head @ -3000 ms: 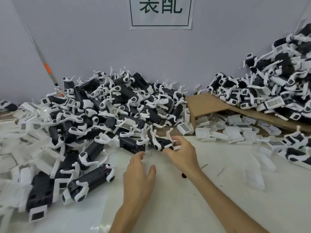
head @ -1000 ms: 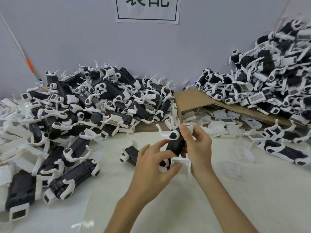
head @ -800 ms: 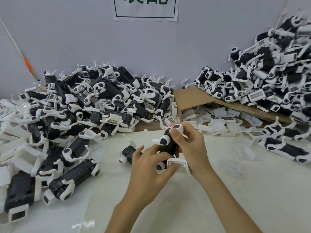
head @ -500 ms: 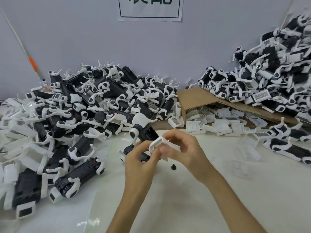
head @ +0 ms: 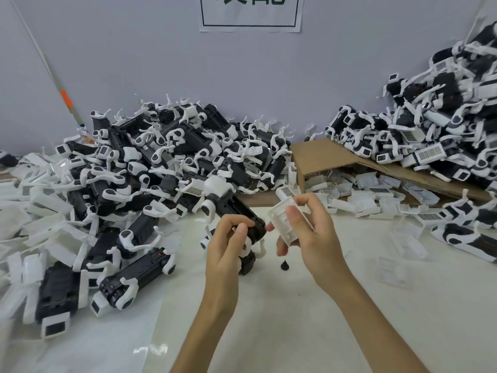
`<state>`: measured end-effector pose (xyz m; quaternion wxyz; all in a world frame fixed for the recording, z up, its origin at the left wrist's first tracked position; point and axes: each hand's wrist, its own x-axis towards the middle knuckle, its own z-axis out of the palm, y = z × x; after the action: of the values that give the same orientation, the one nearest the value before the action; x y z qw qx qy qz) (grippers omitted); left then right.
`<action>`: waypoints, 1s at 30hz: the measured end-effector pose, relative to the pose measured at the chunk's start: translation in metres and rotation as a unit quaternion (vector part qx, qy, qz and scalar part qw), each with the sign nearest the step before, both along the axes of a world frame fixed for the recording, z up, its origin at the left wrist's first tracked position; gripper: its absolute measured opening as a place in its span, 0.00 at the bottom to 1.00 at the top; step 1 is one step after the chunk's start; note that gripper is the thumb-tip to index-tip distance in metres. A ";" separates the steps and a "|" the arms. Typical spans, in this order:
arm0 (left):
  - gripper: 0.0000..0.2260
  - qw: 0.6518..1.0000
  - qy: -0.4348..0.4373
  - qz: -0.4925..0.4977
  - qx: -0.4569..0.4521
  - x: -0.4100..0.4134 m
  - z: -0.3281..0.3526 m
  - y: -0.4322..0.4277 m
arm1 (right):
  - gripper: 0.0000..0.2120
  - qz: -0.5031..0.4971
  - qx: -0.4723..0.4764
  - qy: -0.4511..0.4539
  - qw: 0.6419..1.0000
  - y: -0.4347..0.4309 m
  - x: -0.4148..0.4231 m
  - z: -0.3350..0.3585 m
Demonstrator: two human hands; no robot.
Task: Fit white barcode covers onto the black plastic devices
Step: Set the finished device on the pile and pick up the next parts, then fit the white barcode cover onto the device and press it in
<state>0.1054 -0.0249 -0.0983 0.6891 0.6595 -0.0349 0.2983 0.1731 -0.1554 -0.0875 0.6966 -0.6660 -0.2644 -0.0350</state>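
The left hand (head: 226, 246) grips a tilted device (head: 234, 207), and the right hand (head: 309, 238) pinches a cover (head: 278, 223) just beside the device's near end, seemingly not touching it; both are held in front of the cardboard (head: 320, 157).

Device pile (head: 161, 170) left, covers (head: 363, 196) by cardboard (head: 320, 157) right

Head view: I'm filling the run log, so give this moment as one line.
left hand: grips black device | right hand: holds white cover | cover: not yet fitted on device
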 end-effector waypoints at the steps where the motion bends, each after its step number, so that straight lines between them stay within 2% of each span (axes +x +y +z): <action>1: 0.08 1.000 0.012 0.012 -0.007 0.000 0.000 0.001 | 0.05 -0.016 0.006 0.007 1.000 -0.002 0.003 0.000; 3: 0.06 0.999 0.026 0.021 -0.010 0.001 -0.002 0.001 | 0.06 -0.023 0.021 0.030 0.999 -0.006 0.006 0.000; 8: 0.04 1.000 0.009 -0.011 0.013 -0.002 -0.004 -0.004 | 0.18 0.058 0.011 0.042 0.997 -0.004 0.005 -0.001; 13: 0.05 0.999 0.010 -0.022 0.028 -0.003 -0.006 -0.005 | 0.18 -0.007 -0.028 -0.026 0.999 0.001 0.000 -0.003; 16: 0.06 0.999 0.016 -0.025 0.027 -0.003 -0.006 -0.004 | 0.21 -0.041 -0.036 -0.081 0.995 0.002 -0.002 -0.003; 19: 0.08 0.999 0.028 -0.020 0.030 -0.003 -0.006 -0.005 | 0.23 -0.063 -0.040 -0.099 0.992 0.004 -0.003 -0.003; 25: 0.07 0.999 0.051 0.009 0.007 0.001 -0.009 -0.002 | 0.26 -0.105 -0.135 -0.150 0.974 -0.001 -0.001 -0.005; 30: 0.07 0.999 0.046 0.001 -0.020 0.002 -0.011 0.000 | 0.27 -0.082 -0.123 -0.196 0.969 -0.002 -0.001 -0.001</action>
<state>0.1077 -0.0253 -0.1096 0.7026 0.6589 0.0038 0.2687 0.1719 -0.1572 -0.0882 0.5385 -0.7461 -0.3426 -0.1896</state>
